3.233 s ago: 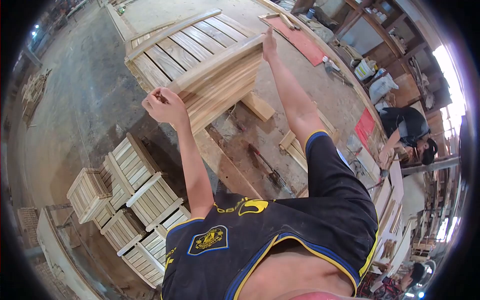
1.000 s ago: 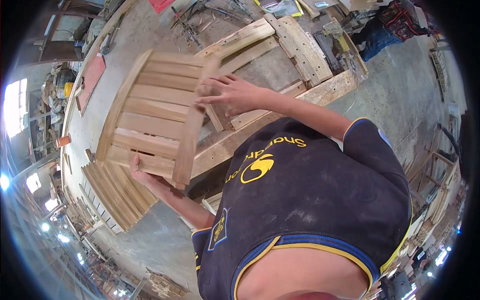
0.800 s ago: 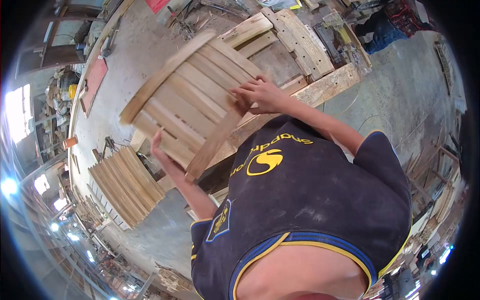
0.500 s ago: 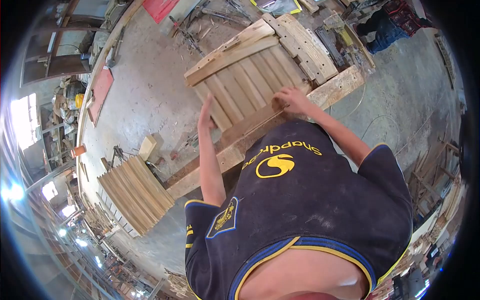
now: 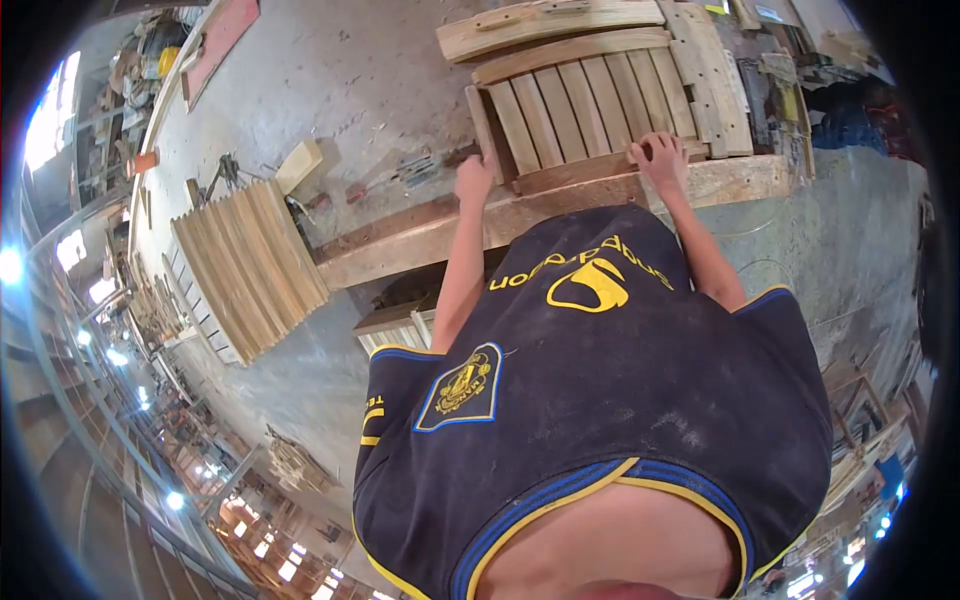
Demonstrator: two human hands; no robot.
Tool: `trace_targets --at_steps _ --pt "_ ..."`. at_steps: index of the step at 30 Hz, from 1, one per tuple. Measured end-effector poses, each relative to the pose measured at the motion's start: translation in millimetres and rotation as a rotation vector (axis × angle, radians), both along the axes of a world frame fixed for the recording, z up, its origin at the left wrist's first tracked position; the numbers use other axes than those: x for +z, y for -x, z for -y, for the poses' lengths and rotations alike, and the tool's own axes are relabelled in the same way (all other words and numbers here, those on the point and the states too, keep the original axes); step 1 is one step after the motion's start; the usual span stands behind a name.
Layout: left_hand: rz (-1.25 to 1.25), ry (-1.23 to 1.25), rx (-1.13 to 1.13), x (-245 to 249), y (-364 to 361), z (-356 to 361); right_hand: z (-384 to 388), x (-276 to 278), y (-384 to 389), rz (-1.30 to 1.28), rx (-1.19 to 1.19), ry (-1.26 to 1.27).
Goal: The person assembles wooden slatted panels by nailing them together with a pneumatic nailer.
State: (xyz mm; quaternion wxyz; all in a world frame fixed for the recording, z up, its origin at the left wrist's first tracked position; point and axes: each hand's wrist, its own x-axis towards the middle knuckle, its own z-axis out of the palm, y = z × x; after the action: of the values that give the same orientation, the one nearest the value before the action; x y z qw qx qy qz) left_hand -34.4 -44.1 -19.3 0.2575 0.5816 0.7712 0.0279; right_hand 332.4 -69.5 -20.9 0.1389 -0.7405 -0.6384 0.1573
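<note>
The slatted panel (image 5: pixel 590 100) lies flat on the workbench (image 5: pixel 400 150), slats running near to far, its near rail against the long plank (image 5: pixel 420 240) that edges the bench; the person leans over it with both arms out; the left hand (image 5: pixel 473 180) is curled shut around the panel's near left corner, at the end of the side rail; the right hand (image 5: pixel 660 160) rests on the near rail towards the right, fingers spread and pressing flat on the wood. Beyond the panel, at the far side, lies a curved wooden piece (image 5: pixel 545 18); to the left a small wood block (image 5: pixel 298 165) sits on the bench; further left and nearer, a second slatted assembly (image 5: pixel 245 265) stands off the bench edge.
</note>
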Motion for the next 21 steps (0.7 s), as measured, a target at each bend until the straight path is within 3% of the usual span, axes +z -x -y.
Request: trace_targets --at_steps 1,5,11,15,17,18,20,21 --pt "0.196 -0.162 -0.040 -25 6 3 0 -2 1 0.001 0.004 -0.059" --pt "0.257 -0.118 -0.200 -26 -3 -13 0 4 4 0.051 0.000 -0.035" --pt "0.411 -0.014 -0.166 -7 -3 -23 -3 1 6 0.105 -0.023 0.000" --pt "0.365 0.074 -0.158 -14 1 -29 -1 0 8 0.119 -0.013 0.031" --pt "0.346 0.116 -0.265 -12 6 -38 -4 0 8 0.107 -0.022 -0.013" --pt "0.343 0.127 -0.261 -8 9 -37 -4 0 8 0.103 -0.019 -0.002" --pt "0.463 -0.150 -0.070 4 15 -35 -4 -2 8 0.105 -0.031 0.005" --pt "0.379 -0.243 0.054 20 22 -35 -4 -4 8 0.109 -0.037 0.023"
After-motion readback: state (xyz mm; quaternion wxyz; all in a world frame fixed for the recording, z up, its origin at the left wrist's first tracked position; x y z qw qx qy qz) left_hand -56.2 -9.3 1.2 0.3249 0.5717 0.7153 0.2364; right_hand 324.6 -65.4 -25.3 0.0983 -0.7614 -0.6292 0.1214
